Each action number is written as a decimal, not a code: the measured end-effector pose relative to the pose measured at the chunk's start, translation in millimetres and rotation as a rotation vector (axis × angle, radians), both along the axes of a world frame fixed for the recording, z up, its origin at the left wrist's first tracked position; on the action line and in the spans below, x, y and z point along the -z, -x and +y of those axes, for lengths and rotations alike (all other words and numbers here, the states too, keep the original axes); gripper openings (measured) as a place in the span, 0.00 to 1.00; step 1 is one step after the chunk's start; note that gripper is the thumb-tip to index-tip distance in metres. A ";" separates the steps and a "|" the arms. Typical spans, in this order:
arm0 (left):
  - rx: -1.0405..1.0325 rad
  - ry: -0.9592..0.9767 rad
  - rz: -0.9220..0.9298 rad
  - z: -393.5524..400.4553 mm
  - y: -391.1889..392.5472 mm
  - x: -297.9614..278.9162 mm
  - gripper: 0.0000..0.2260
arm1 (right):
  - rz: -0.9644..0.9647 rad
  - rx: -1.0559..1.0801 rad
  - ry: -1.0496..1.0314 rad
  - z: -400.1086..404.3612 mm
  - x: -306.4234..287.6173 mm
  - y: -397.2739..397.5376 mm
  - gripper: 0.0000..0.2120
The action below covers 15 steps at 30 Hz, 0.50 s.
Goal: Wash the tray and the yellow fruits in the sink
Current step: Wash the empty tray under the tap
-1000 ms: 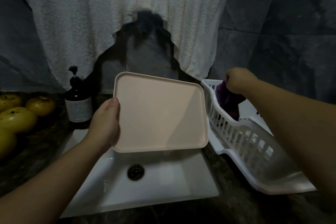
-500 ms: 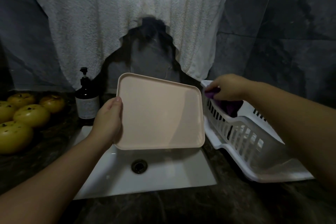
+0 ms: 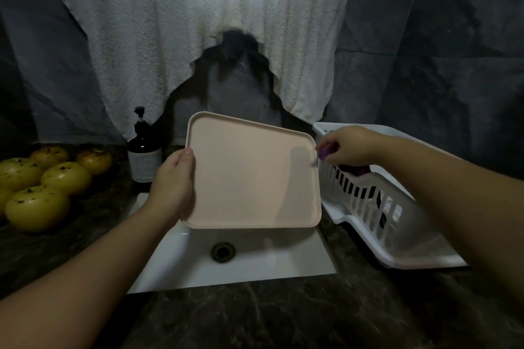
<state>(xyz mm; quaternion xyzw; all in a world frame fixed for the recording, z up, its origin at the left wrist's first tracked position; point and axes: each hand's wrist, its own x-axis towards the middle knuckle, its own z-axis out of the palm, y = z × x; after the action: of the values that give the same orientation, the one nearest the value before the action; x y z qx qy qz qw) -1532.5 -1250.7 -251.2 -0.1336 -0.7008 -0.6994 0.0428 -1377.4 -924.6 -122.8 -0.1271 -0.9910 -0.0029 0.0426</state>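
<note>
Pink tray (image 3: 252,176) is held tilted above the white sink (image 3: 235,263), gripped at its left edge by the left hand (image 3: 173,181); yellow fruits (image 3: 42,181) sit on the counter, left. Right hand (image 3: 350,146) pinches a purple cloth (image 3: 326,151) over the white drying rack (image 3: 382,215), just beside the tray's right rim. Risk: a one-handed edge grip may let the tray slip once scrubbing pressure or water arrives.
</note>
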 end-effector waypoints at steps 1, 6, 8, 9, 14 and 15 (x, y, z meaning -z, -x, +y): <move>-0.003 0.000 0.005 -1.4 0.1 -0.3 0.12 | -0.089 0.014 0.006 -1.5 2.7 0.4 0.13; -0.025 0.000 0.000 -11.0 -1.4 -4.3 0.13 | 0.012 0.110 0.051 1.7 -2.9 -2.1 0.17; -0.033 -0.011 0.001 -14.7 -3.0 -7.0 0.12 | -0.060 0.183 0.060 3.7 -3.6 -5.1 0.17; -0.037 -0.016 0.001 -16.4 -4.0 -8.4 0.12 | -0.116 0.232 0.084 3.9 -2.9 -6.7 0.18; -0.057 -0.023 -0.015 -24.7 -7.3 -12.5 0.12 | -0.119 0.227 -0.029 -0.7 2.4 -7.2 0.15; -0.058 -0.024 -0.017 -26.3 -8.3 -13.5 0.12 | -0.162 0.205 -0.067 -5.5 3.0 -7.8 0.13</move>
<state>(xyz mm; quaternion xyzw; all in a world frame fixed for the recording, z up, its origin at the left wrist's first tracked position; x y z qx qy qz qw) -1524.1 -1276.9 -237.7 -0.1067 -0.6962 -0.7075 0.0590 -1369.6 -930.0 -125.8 -0.2254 -0.9724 -0.0505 -0.0340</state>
